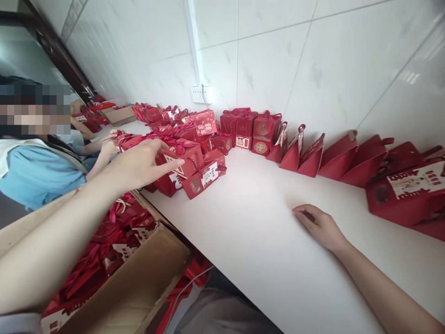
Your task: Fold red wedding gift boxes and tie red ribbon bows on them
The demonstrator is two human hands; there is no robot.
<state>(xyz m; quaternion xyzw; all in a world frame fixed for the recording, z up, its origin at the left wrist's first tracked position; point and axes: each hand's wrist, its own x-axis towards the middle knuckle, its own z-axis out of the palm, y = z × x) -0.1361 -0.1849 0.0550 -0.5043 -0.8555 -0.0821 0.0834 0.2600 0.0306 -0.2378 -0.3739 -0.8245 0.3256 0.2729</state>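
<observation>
My left hand [141,162] reaches over the near end of a heap of red gift boxes. Its fingers and thumb close around the upper part of a red gift box [192,160] with a ribbon on top; part of the grip is hidden behind the hand. Just below that box, another red box [205,180] with a white label and a small round window lies on the white table [243,222]. My right hand [321,227] rests on the tabletop, its fingers curled in towards the thumb, with nothing visible in them.
Red boxes [267,132] and tent-shaped red bags [306,153] line the wall. At right lies a larger red box [406,190]. A cardboard carton [139,273] full of red boxes stands below the table's left edge. Another person [45,167] sits at left, hands by the heap.
</observation>
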